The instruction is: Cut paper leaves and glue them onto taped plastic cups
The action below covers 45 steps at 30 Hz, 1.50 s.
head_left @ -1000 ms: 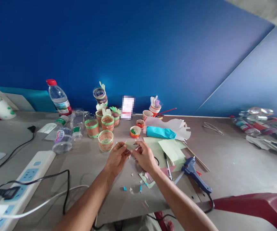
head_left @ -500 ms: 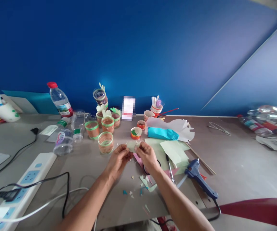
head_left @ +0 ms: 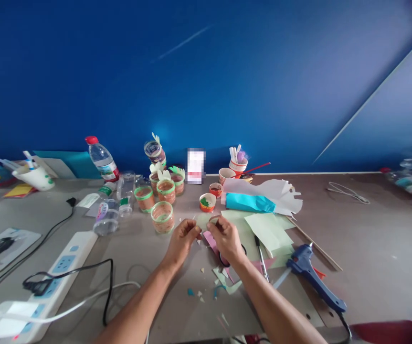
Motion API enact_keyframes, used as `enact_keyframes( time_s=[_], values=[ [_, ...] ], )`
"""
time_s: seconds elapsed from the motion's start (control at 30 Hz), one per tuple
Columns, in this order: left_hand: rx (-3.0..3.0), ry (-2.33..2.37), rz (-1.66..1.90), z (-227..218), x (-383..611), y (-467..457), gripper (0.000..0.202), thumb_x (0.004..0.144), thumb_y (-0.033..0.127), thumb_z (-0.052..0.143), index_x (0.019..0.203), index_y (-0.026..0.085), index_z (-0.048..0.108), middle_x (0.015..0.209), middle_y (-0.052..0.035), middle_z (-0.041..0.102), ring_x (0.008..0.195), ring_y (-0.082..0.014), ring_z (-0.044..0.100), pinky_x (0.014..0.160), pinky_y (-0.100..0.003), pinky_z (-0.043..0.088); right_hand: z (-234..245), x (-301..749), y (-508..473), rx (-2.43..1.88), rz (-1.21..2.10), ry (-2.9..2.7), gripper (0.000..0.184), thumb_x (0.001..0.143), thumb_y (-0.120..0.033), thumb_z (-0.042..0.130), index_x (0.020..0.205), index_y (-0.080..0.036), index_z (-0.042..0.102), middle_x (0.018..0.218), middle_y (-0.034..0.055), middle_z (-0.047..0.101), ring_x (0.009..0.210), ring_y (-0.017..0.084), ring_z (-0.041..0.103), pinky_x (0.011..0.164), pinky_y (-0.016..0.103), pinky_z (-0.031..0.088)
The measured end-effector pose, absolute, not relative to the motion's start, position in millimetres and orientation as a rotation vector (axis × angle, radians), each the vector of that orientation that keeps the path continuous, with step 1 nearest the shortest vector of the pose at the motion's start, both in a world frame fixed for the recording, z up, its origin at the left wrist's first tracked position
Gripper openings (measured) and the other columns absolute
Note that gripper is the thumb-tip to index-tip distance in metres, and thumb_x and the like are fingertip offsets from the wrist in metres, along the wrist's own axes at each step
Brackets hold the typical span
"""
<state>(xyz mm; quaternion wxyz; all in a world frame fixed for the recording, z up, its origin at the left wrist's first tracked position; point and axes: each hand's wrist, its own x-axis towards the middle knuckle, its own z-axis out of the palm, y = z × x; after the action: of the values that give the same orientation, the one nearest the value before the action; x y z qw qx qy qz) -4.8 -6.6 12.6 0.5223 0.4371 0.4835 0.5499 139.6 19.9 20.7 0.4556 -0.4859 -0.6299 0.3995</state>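
Between my two hands is a small pale green piece of paper [head_left: 203, 220]. My left hand [head_left: 183, 239] is closed, thumb and fingers pinched at the paper's left side. My right hand [head_left: 225, 236] pinches its right side. Below my right hand lie scissors [head_left: 223, 260], partly covered by the wrist, and a pink paper strip [head_left: 211, 242]. Beyond the hands stands a small orange cup with green paint [head_left: 207, 202]. To the left are several clear cups with brown and green bands, among them an open one [head_left: 163, 217].
A blue glue gun [head_left: 315, 274] lies at right beside a wooden stick [head_left: 316, 243], a pen [head_left: 262, 258] and pale green sheets [head_left: 268, 231]. Paper scraps [head_left: 200, 295] litter the front. At left are a power strip [head_left: 62, 272], cables and a red-capped bottle [head_left: 101, 160].
The view has shifted, so the table's things appear farther right and slightly lower. My left hand has turned a little at the paper, and less of the paper shows between the hands.
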Motion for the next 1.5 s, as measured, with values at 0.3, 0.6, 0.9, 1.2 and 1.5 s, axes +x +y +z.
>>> enact_keyframes(
  time_s=[0.3, 0.6, 0.9, 1.2, 1.5],
  values=[
    [1.301, 1.16, 1.237, 27.1, -3.6, -14.9, 0.032, 0.085, 0.045, 0.055, 0.067, 0.019, 0.061, 0.064, -0.0019, 0.06, 0.064, -0.0167, 0.055, 0.067, -0.028, 0.04, 24.6, 138.3, 16.0, -1.166, 0.912, -1.385, 0.023, 0.082, -0.039, 0.051, 0.069, -0.02, 0.052, 0.057, -0.004, 0.046, 0.054, 0.012, 0.042, 0.054, 0.024, 0.037],
    [1.326, 1.067, 1.165, 45.1, 5.0, -22.9, 0.033, 0.084, 0.048, 0.058, 0.069, 0.019, 0.062, 0.068, -0.0036, 0.062, 0.065, -0.0171, 0.056, 0.067, -0.029, 0.043, 23.3, 137.8, 17.2, -1.129, 0.933, -1.317, 0.026, 0.083, -0.043, 0.051, 0.071, -0.02, 0.051, 0.059, -0.0037, 0.045, 0.055, 0.012, 0.04, 0.052, 0.023, 0.037],
    [1.383, 0.888, 1.005, 89.1, 1.6, -39.1, 0.03, 0.086, 0.045, 0.059, 0.077, 0.017, 0.064, 0.078, -0.0057, 0.062, 0.069, -0.0165, 0.058, 0.071, -0.03, 0.045, 18.6, 137.4, 17.0, -1.164, 0.961, -1.312, 0.022, 0.082, -0.039, 0.051, 0.071, -0.02, 0.052, 0.062, -0.0035, 0.047, 0.058, 0.013, 0.042, 0.056, 0.024, 0.037],
    [1.329, 0.72, 1.013, 72.4, -32.9, -38.9, 0.024, 0.089, 0.039, 0.057, 0.083, 0.017, 0.064, 0.082, -0.0065, 0.061, 0.07, -0.0153, 0.057, 0.072, -0.031, 0.044, 14.8, 131.7, 19.2, -1.282, 0.925, -1.448, 0.013, 0.078, -0.032, 0.05, 0.072, -0.021, 0.047, 0.062, -0.0045, 0.045, 0.058, 0.013, 0.042, 0.057, 0.024, 0.037],
    [1.26, 0.877, 0.985, 30.2, -42.7, -24.3, 0.032, 0.086, 0.045, 0.058, 0.077, 0.015, 0.057, 0.072, -0.0007, 0.057, 0.063, -0.0116, 0.051, 0.065, -0.026, 0.04, 2.7, 128.3, 21.5, -1.265, 0.828, -1.575, 0.041, 0.075, -0.024, 0.05, 0.114, -0.014, 0.051, 0.066, -0.0061, 0.046, 0.057, 0.013, 0.045, 0.057, 0.024, 0.039]
  ],
)
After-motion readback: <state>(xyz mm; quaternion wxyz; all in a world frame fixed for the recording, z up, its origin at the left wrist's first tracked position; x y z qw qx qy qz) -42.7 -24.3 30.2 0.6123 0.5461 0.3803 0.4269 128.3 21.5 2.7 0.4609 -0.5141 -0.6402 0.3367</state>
